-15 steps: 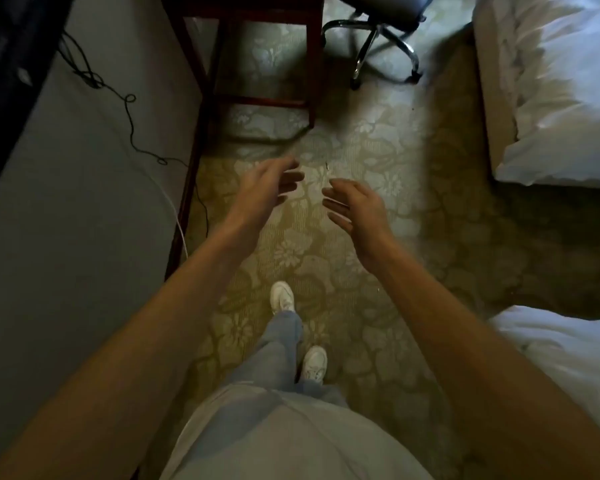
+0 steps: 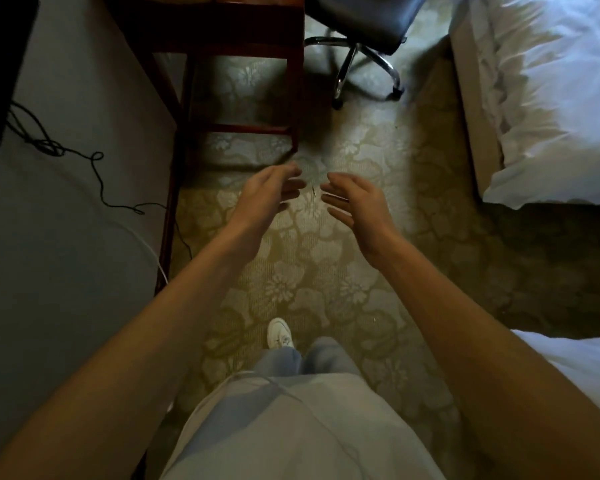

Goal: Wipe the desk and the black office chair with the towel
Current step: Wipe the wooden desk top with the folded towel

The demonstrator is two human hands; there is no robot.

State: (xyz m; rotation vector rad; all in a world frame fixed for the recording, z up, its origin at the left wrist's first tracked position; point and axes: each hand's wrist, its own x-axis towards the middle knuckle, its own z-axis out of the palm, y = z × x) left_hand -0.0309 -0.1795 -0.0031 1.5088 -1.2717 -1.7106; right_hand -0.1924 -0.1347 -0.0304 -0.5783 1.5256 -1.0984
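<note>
A dark red wooden desk (image 2: 222,27) stands at the top centre, seen from above, with its legs and a low crossbar showing. The black office chair (image 2: 361,19) with a chrome star base is just right of it. My left hand (image 2: 267,197) and my right hand (image 2: 355,206) hover side by side over the carpet, below the desk, palms facing each other. Both have relaxed, nearly straight fingers and hold nothing. No towel is in view.
A grey wall (image 2: 66,220) runs along the left with a black cable (image 2: 94,168) and a white cable against it. A bed with white bedding (image 2: 548,98) fills the upper right, another white bed corner (image 2: 582,362) the lower right. Floral carpet (image 2: 326,271) lies between.
The view has moved forward, so the desk and chair appear closer and larger. My hands keep the same open pose in front of me.
</note>
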